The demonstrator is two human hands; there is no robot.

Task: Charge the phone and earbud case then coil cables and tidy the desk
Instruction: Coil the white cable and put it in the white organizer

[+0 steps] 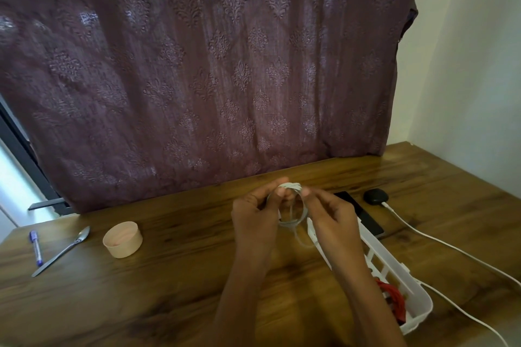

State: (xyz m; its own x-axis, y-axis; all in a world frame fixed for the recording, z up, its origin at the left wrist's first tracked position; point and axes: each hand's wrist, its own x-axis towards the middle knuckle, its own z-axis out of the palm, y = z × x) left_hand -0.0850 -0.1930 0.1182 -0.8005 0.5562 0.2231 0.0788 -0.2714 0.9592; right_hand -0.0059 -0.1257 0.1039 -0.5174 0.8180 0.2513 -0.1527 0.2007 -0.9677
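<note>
Both hands are raised over the middle of the wooden desk (169, 276) and hold a coiled grey-white cable (293, 205). My left hand (256, 214) pinches the coil's left side and top. My right hand (332, 217) pinches its right side; a loose tail hangs below the loop. A black phone (363, 214) lies flat behind my right hand. A dark earbud case (375, 196) sits at the back right with a white cable (439, 242) plugged into it. A second white cable (465, 313) runs along the right front.
A white slotted basket (394, 270) lies under my right forearm and holds a red item (394, 298). A beige round cup (123, 239), a metal spoon (63, 251) and a purple pen (36, 246) sit at the left. A purple curtain (211, 65) hangs behind the desk.
</note>
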